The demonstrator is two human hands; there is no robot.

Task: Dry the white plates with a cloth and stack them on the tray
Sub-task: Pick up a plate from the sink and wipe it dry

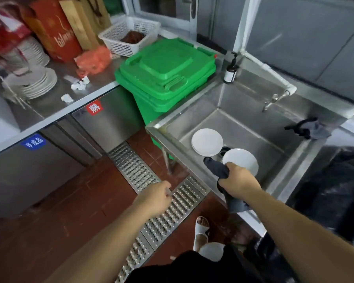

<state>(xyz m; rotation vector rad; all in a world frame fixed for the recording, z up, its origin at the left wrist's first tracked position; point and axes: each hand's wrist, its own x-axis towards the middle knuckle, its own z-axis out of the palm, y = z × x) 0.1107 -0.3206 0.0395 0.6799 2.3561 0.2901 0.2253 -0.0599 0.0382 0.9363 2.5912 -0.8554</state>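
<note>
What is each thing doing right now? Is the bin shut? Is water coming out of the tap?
Green bin: lid shut.
Tap: no water seen running.
Sink: holds plates, no standing water visible.
Plates in sink: stacked, lying flat.
White plate: lifted, held at its edge.
Grey cloth: bunched in the right hand.
Left hand: holds nothing, over the floor.
Plates on counter: stacked.
</note>
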